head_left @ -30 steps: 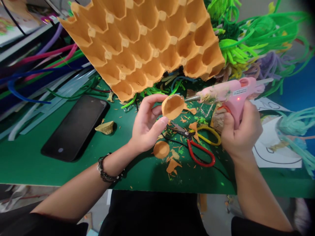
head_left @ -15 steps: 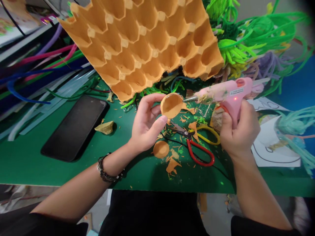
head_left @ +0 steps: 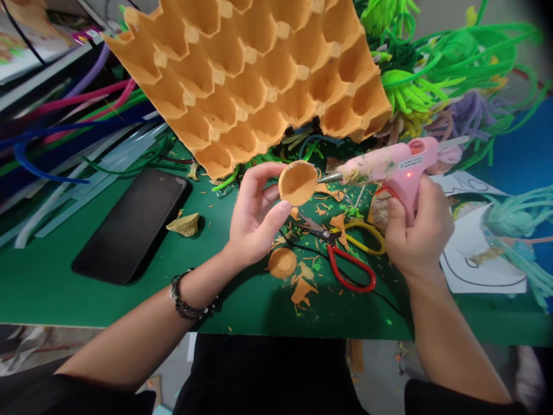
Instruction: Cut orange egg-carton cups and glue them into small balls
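Note:
Between thumb and fingers, my left hand (head_left: pixel 257 216) grips an orange egg carton cup (head_left: pixel 299 184), its hollow side tilted toward me. My right hand (head_left: pixel 421 227) is wrapped around the handle of a pink hot glue gun (head_left: pixel 389 164) with a small red light lit. The gun's metal nozzle is at the cup's right rim; whether it touches, I cannot tell. Below them, scissors (head_left: pixel 326 236) with one red and one yellow handle lie on the green table (head_left: pixel 242 302). A round orange carton piece (head_left: pixel 282 263) and torn orange scraps (head_left: pixel 303 292) lie nearby.
A large orange egg tray (head_left: pixel 268 86) leans at the back. On the left are a black phone (head_left: pixel 132 225), a yellowish carton piece (head_left: pixel 184 225) and coloured pipe cleaners (head_left: pixel 86 109). Green fuzzy bundles (head_left: pixel 415 86) and drawn-on paper (head_left: pixel 479 259) are at the right.
The cup and the glue gun have both shifted slightly left, and the cup has turned a little. Both hands keep their hold.

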`<state>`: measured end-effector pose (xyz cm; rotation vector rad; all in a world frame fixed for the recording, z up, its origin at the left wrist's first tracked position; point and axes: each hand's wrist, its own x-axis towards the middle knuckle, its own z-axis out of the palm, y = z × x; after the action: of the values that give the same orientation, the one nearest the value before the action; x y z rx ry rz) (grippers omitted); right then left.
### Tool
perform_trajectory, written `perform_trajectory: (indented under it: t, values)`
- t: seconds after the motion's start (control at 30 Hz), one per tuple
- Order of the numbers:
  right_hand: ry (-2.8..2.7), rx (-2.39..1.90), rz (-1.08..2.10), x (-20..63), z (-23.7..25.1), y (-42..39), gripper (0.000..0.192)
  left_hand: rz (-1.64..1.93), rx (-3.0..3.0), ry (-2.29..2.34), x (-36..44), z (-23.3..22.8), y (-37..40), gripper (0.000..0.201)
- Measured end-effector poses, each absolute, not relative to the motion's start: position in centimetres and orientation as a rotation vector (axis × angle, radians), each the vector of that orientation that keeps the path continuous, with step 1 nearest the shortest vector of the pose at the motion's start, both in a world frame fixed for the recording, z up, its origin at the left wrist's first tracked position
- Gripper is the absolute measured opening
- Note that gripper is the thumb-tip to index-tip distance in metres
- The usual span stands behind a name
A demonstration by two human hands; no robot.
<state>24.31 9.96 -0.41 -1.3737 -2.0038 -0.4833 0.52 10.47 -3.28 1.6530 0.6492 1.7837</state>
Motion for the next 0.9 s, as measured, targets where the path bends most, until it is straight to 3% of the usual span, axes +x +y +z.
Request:
perform_trajectory:
  t: [0.9]
  values:
    - [-1.977, -1.389, -0.413, 24.18, -0.21, 9.8, 0.038, 1.782, 1.673, 0.663, 0.49, -3.23, 10.61, 0.03]
